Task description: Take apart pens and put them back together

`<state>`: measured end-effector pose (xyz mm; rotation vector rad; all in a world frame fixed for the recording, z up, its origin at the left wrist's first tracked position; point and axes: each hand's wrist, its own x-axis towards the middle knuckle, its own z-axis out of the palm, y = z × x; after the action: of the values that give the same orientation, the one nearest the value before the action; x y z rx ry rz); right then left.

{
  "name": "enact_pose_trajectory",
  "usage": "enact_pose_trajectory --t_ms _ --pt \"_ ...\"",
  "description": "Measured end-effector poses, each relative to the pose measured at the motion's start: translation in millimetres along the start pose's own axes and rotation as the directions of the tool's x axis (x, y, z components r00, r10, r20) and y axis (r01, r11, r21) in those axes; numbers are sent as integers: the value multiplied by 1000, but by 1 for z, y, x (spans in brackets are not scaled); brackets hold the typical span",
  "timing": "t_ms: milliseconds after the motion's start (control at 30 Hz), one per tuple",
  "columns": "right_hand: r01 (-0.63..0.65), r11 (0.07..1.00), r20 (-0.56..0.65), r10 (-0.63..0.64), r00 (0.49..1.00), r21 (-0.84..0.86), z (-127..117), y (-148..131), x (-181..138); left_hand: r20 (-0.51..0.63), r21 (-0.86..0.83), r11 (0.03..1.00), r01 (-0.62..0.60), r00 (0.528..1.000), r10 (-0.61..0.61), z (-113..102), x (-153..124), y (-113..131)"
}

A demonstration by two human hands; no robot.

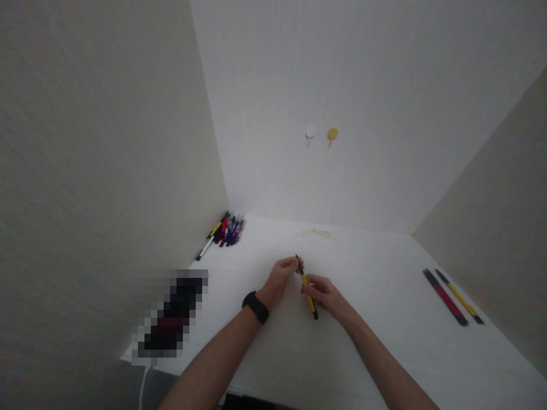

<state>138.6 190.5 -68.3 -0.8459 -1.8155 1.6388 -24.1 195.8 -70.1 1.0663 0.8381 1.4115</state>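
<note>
Both hands hold one yellow pen with black ends [308, 295] over the middle of a white table [384, 341]. My left hand [282, 276], with a black band on its wrist, pinches the pen's upper black tip. My right hand [323, 291] is closed round the yellow barrel lower down. The pen tilts, its lower end pointing toward me.
A heap of several coloured pens [225, 230] lies in the table's far left corner. A red pen [445, 296] and a yellow pen [459, 296] lie side by side near the right edge. A blurred dark object [171, 319] rests at the left edge. Two wall hooks [321, 134] hang ahead.
</note>
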Motion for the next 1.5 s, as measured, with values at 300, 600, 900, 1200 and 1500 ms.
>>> enact_pose_trajectory --t_ms 300,600,900,1200,1500 --pt "3 999 -16 -2 1000 49 0 0 1 -16 -17 1000 -1 1000 1 -3 1 -4" --pt "11 998 -12 -10 1000 62 -1 3 1 -15 -7 1000 -5 1000 5 -2 2 -5" --pt "20 998 -26 -19 999 63 0 0 0 -17 -16 1000 -8 1000 7 -3 3 -6" --pt "-2 997 -9 2 1000 72 -1 1 1 -19 17 1000 -13 1000 14 -1 1 -3" --pt "22 998 -13 -22 1000 61 1 0 2 -54 6 1000 -10 998 10 -1 2 -5"
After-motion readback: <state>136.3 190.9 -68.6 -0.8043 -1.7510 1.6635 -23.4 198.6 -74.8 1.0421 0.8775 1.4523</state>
